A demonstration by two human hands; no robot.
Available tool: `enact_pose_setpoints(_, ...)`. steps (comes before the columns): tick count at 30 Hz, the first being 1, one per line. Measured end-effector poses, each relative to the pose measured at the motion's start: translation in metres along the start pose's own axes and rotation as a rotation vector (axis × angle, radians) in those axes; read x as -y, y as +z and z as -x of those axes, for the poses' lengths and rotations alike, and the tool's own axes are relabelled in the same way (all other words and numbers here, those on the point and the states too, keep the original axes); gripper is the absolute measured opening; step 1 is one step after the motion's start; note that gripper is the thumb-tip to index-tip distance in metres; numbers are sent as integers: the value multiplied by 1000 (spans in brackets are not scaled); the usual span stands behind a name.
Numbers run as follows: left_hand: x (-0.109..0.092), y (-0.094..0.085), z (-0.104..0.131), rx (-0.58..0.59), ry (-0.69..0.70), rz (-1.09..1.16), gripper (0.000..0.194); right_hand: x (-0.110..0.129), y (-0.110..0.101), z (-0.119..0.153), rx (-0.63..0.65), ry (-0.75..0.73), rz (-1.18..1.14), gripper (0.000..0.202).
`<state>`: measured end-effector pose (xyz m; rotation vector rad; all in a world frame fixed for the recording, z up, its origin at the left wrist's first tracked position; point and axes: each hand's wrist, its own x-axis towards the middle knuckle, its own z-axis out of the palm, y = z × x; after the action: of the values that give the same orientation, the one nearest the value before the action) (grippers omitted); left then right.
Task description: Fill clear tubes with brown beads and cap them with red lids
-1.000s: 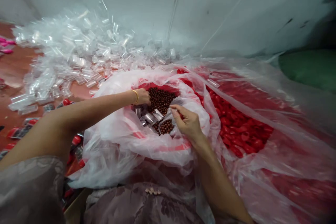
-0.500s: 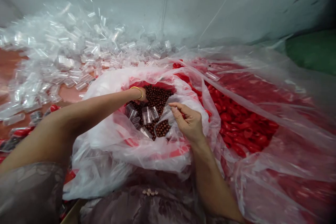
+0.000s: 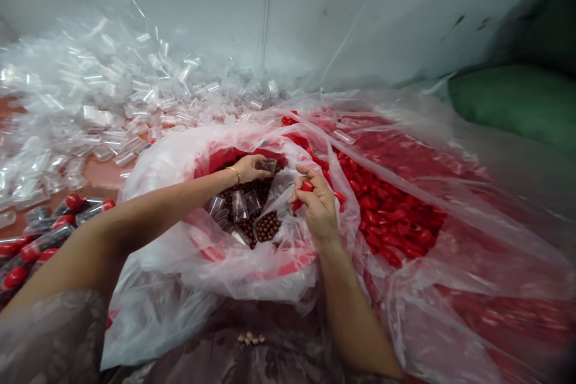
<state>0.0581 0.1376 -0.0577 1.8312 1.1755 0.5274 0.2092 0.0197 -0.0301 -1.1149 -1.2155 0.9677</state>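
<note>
My left hand (image 3: 251, 169), with a yellow bangle at the wrist, grips a small clear plastic cup (image 3: 267, 165) lying on its side above the brown beads (image 3: 269, 225). The cup looks dark inside. In my right hand (image 3: 317, 201), closed at the right of the opening, are red plastic caps (image 3: 307, 186), partly hidden by the fingers. Between and below the hands, several clear cups (image 3: 240, 206) lie on the beads. A white plastic bag (image 3: 157, 168) lines the container around them, its rim folded outward.
Loose red caps (image 3: 387, 228) fill a clear plastic bag (image 3: 477, 222) on the right. Clear cups (image 3: 99, 117) are heaped at the back left against a pale wall (image 3: 180, 6). Filled cups with red caps (image 3: 45, 237) lie at the left. A green bulky shape (image 3: 508, 102) is at the far right.
My left hand has risen from the beads and moved right, now showing a cup in its grip. Red caps now show in my right hand. The view has shifted slightly right.
</note>
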Motion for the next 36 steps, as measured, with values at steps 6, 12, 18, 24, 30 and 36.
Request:
enact_pose_setpoints(6,-15,-8,43,59,79,521,25,-1,7,-1,-27,62,-17,41)
enact_pose_setpoints(12,-18,6,84,212,69,449,23,-1,4,-3,-215,-84,126,35)
enact_pose_setpoints(18,-34,13,104,231,277,8,17,8,8,-13,-27,107,72,39)
enact_pose_setpoints(24,-35,9,101,143,303,-83,17,9,17,-6,270,58,178,38)
enact_pose_setpoints(30,-33,4,100,118,241,-92,14,9,4,-2,273,94,501,42)
enact_pose_setpoints(36,-36,2,99,116,261,-90,15,15,-7,-1,322,-21,475,37)
